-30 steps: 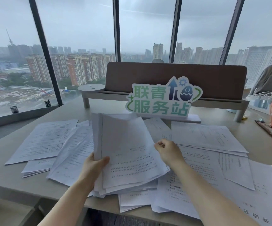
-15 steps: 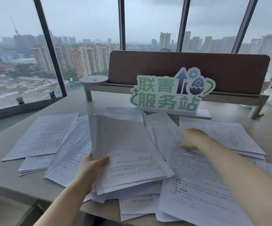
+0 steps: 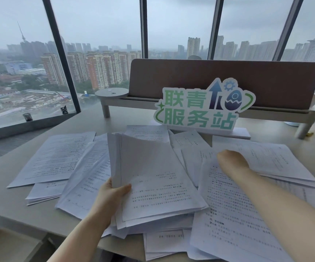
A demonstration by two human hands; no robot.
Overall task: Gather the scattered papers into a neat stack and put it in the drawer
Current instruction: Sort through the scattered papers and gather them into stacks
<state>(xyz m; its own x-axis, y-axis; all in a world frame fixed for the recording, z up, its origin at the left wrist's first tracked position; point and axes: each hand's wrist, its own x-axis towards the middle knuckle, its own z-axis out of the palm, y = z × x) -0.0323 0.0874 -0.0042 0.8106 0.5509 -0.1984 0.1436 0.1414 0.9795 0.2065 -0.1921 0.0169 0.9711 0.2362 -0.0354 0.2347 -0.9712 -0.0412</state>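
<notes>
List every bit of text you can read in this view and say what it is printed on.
"联青" over "服务站": large green characters on the standing cut-out sign at the back of the desk.
Printed lines on the held stack of papers in the left hand: too small and blurred to read.
Print on the scattered papers, including the sheet at the right hand: also unreadable.

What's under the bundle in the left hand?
More loose sheets fan out beneath the bundle that the left hand grips; the desk there is covered.
</notes>
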